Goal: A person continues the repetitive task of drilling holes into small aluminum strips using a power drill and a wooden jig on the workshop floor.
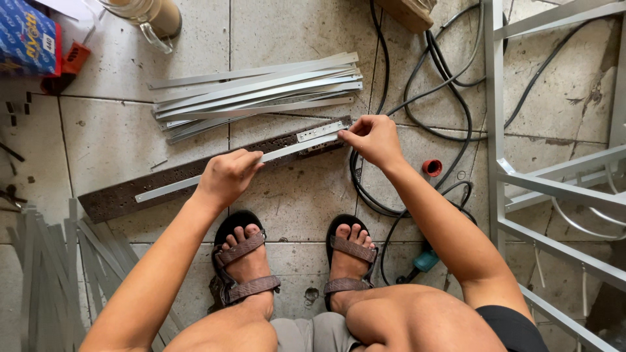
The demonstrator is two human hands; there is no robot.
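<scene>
Bare knees and sandalled feet (244, 264) frame the floor where both hands pinch one long aluminium strip (261, 158) lying slantwise across a dark perforated bar (130, 192), left hand (227, 177) mid-length, right hand (373, 138) at its far upper end.

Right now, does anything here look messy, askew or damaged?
Mostly the black cables: they loop loosely across the tiled floor beside the right hand. The pile of metal strips is fanned out unevenly. The floor looks stained and chipped near the metal frame.
</scene>
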